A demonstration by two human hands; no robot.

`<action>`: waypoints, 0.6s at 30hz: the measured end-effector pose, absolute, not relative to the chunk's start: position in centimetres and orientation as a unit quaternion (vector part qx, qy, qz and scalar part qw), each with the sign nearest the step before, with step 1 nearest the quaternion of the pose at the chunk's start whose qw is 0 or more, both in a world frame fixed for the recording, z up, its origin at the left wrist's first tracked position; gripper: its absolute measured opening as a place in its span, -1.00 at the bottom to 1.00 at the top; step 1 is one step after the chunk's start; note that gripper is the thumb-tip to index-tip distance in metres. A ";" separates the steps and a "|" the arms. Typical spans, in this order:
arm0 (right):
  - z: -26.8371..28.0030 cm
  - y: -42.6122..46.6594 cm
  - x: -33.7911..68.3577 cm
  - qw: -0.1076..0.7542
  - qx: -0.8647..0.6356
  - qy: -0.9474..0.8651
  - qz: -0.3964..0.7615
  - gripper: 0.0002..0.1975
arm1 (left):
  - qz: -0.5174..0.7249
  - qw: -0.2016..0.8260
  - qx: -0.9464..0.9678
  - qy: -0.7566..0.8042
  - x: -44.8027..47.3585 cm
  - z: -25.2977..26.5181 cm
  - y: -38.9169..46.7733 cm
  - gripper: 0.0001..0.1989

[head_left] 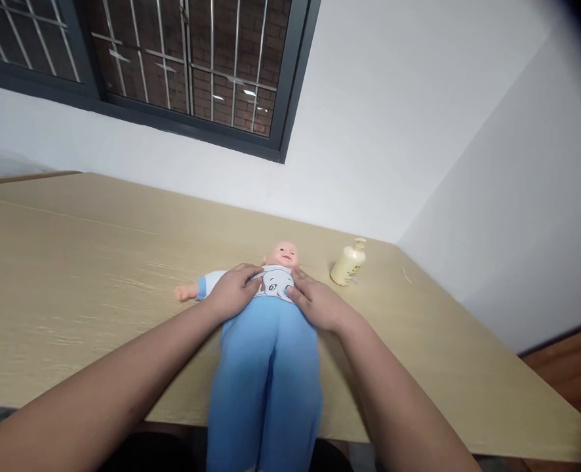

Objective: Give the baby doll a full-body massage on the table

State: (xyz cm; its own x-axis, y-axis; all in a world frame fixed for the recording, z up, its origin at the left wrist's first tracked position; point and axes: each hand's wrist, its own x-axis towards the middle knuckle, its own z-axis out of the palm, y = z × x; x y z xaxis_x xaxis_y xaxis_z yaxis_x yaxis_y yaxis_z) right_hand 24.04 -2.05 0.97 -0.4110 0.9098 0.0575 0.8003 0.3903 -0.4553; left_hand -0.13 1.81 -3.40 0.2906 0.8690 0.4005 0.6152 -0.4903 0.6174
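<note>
Doll (271, 328) lies face-up on desk (74, 275), legs over the near edge. My left hand (234, 292) and right hand (317, 303) press flat on its torso, grip open (nothing clasped). Lotion bottle (348, 263) stands nearby.

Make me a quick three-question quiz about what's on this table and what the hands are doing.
1. True or false: both hands rest on the doll's chest.
2. Which thing stands on the table to the doll's right in the picture? A) a cream bottle B) a red cup C) a book
3. Fill in: the doll wears ____ trousers that hang over the table's near edge.

Key
1. True: the left hand and right hand lie flat on either side of the white top, fingers spread.
2. A, the cream bottle.
3. Blue.
</note>
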 end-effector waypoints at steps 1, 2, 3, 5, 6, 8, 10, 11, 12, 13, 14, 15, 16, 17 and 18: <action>1.0 -1.9 24.6 0.146 -0.542 -0.803 0.201 -0.21 | 0.361 0.171 0.785 0.474 -0.2 -3.3 1.7 -0.60; 1.1 -1.9 25.0 0.139 -0.554 -0.790 0.221 -0.20 | 0.363 0.164 0.786 0.473 -0.2 -3.1 1.5 -0.59; 1.2 -1.8 25.4 0.132 -0.559 -0.783 0.239 -0.20 | 0.367 0.152 0.790 0.467 -0.2 -2.9 1.1 -0.58; 1.3 -1.8 25.7 0.119 -0.556 -0.779 0.264 -0.19 | 0.377 0.119 0.807 0.439 0.0 -2.1 -0.1 -0.54; 1.2 -1.7 25.8 0.117 -0.556 -0.778 0.267 -0.18 | 0.375 0.100 0.826 0.409 0.3 -1.7 -0.9 -0.51; 0.8 -1.5 25.7 0.119 -0.562 -0.777 0.256 -0.16 | 0.346 0.079 0.878 0.321 1.0 -0.8 -2.6 -0.42; 0.1 -1.3 25.5 0.125 -0.555 -0.786 0.242 -0.17 | 0.289 0.090 0.926 0.226 2.0 -0.1 -4.0 -0.31; -0.2 -1.1 25.4 0.130 -0.547 -0.792 0.238 -0.18 | 0.256 0.099 0.940 0.204 2.5 0.1 -4.6 -0.26; -0.5 -1.0 25.4 0.135 -0.538 -0.798 0.236 -0.19 | 0.231 0.108 0.946 0.201 2.9 0.3 -4.9 -0.23; -0.7 -0.9 25.3 0.140 -0.535 -0.799 0.235 -0.19 | 0.214 0.115 0.946 0.213 3.1 0.3 -5.0 -0.20; -0.8 -0.8 25.3 0.141 -0.539 -0.796 0.236 -0.17 | 0.203 0.121 0.942 0.237 3.2 0.3 -4.9 -0.18; -0.8 -0.7 25.2 0.141 -0.549 -0.789 0.236 -0.14 | 0.198 0.126 0.935 0.265 3.2 0.2 -4.7 -0.17; -0.8 -0.7 25.1 0.137 -0.561 -0.781 0.238 -0.09 | 0.196 0.132 0.927 0.292 3.1 0.1 -4.3 -0.17; -0.7 -0.8 25.1 0.131 -0.568 -0.776 0.242 -0.06 | 0.191 0.139 0.920 0.314 2.8 -0.1 -3.8 -0.18; -0.5 -0.8 25.1 0.127 -0.570 -0.773 0.246 -0.03 | 0.184 0.146 0.913 0.332 2.4 -0.3 -3.2 -0.20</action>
